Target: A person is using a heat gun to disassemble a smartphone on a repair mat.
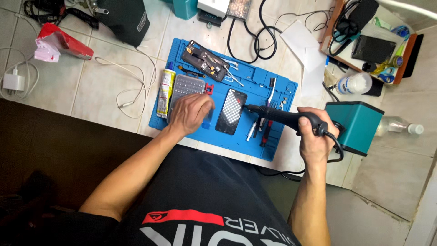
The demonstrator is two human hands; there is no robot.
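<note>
My right hand (314,134) grips a black hot-air wand (282,117) whose nozzle points at the upper right edge of a phone screen panel (231,111) lying on the blue work mat (255,146). My left hand (190,113) rests on the mat just left of the panel, fingers curled over a grey bit tray (184,86), possibly touching something small; I cannot tell what. An opened phone body (205,61) lies at the mat's far side.
A yellow glue tube (165,93) lies at the mat's left edge. Tweezers and pens (261,130) lie right of the panel. A teal station box (355,125) stands at the right, with bottles, a tray of tools (368,41), cables and a red pouch (61,43) around.
</note>
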